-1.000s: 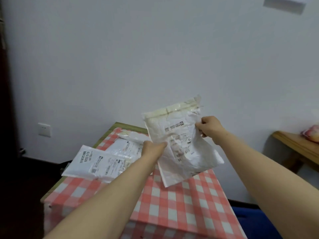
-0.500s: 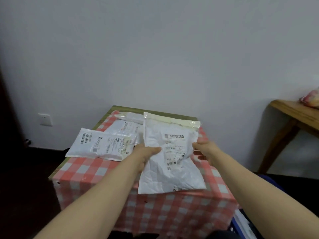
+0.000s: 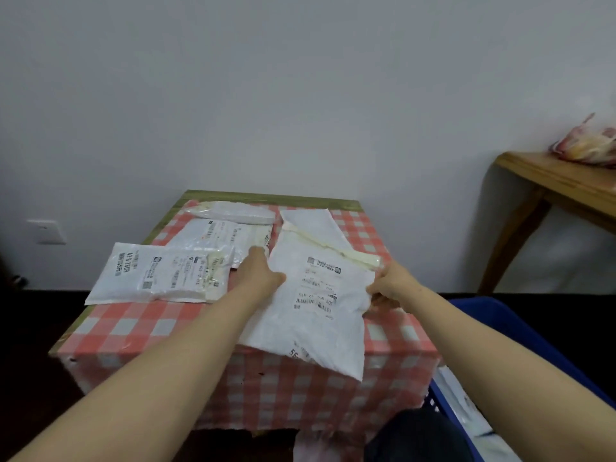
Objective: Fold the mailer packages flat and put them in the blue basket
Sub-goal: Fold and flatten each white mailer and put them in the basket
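Note:
A white mailer package (image 3: 316,308) with a printed label lies on the red-checked table (image 3: 140,323), its near corner hanging over the front edge. My left hand (image 3: 258,273) grips its left edge with the thumb on top. My right hand (image 3: 390,286) pinches its right edge. Several other white mailers lie on the table: one at the left (image 3: 160,278), one behind it (image 3: 220,240), one at the back (image 3: 233,211). The blue basket (image 3: 520,338) stands on the floor to the right, with white mailers inside.
A wooden side table (image 3: 563,191) with a pink bag (image 3: 586,145) stands at the far right. A white wall rises behind the table, with a socket (image 3: 46,231) at the left. The floor around is dark.
The mailer was held up in the air by both hands; it has come down and now lies on the table. My view has tilted down, showing the blue basket.

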The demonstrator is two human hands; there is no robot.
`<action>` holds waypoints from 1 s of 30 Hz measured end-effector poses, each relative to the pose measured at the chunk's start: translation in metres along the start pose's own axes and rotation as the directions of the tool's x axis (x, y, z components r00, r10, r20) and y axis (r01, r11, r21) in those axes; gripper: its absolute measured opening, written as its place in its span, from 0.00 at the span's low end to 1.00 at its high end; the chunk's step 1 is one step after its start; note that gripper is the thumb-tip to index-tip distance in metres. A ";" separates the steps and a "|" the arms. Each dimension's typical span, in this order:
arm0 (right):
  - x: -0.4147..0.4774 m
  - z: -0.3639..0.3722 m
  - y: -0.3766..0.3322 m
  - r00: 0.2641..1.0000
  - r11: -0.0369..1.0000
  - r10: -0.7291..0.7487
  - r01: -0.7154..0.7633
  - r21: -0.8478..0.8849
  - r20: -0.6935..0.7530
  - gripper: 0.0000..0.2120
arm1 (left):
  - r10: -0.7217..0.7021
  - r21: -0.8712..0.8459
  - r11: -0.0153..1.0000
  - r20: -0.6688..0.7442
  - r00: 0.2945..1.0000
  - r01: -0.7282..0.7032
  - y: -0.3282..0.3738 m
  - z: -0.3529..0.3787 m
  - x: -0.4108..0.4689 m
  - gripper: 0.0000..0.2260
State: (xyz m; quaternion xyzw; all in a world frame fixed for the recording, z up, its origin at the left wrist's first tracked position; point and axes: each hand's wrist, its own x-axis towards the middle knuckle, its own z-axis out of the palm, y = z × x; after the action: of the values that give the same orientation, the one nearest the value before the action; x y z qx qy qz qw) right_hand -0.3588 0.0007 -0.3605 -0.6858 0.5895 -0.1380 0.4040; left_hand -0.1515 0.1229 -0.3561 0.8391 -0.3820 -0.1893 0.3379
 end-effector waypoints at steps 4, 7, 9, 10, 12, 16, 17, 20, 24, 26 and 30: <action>-0.015 -0.009 -0.015 0.977 0.742 -0.178 0.055 -0.668 -0.118 0.08 | 0.272 0.158 0.950 0.006 0.962 -0.269 0.017 0.005 -0.008 0.22; -0.015 -0.003 -0.031 0.917 0.675 -0.398 0.281 -0.682 -0.016 0.13 | 0.272 0.149 0.939 0.222 0.936 -0.309 0.020 0.013 -0.012 0.23; -0.012 0.009 -0.036 0.872 0.638 -0.420 0.481 -0.602 0.252 0.25 | 0.246 0.246 0.904 0.367 0.897 -0.349 0.019 0.020 -0.013 0.28; -0.009 0.017 -0.036 0.850 0.602 -0.403 0.526 -0.601 0.341 0.30 | 0.242 0.289 0.880 0.410 0.880 -0.377 0.017 0.023 -0.013 0.31; 0.001 0.028 -0.032 0.843 0.531 -0.361 0.537 -0.656 0.398 0.36 | 0.250 0.335 0.844 0.443 0.861 -0.418 0.010 0.032 -0.010 0.37; 0.018 0.041 -0.029 0.861 0.482 -0.378 0.496 -0.722 0.340 0.32 | 0.283 0.379 0.819 0.387 0.878 -0.431 0.003 0.043 -0.005 0.34; 0.020 0.044 -0.029 0.861 0.503 -0.384 0.497 -0.707 0.333 0.29 | 0.291 0.403 0.806 0.369 0.883 -0.434 0.004 0.045 -0.005 0.31; 0.020 0.048 -0.028 0.852 0.544 -0.417 0.512 -0.665 0.316 0.19 | 0.310 0.446 0.782 0.326 0.893 -0.435 0.010 0.048 -0.009 0.22; 0.012 0.042 -0.030 0.823 0.502 -0.482 0.540 -0.675 0.300 0.10 | 0.324 0.361 0.826 0.326 0.888 -0.433 0.016 0.038 -0.007 0.07; 0.003 0.034 -0.035 0.825 0.506 -0.483 0.537 -0.675 0.294 0.12 | 0.366 0.316 0.830 0.312 0.877 -0.459 0.020 0.025 -0.004 0.12; -0.007 0.020 -0.044 0.845 0.664 -0.449 0.533 -0.525 0.291 0.17 | 0.470 0.531 0.704 0.149 0.870 -0.471 0.015 0.011 -0.005 0.22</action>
State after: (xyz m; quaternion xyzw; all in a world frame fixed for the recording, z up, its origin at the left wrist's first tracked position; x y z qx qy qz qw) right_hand -0.3173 0.0138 -0.3397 -0.9169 0.3662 -0.0058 0.1588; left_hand -0.1688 0.1144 -0.3526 0.7742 -0.6216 0.0204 0.1179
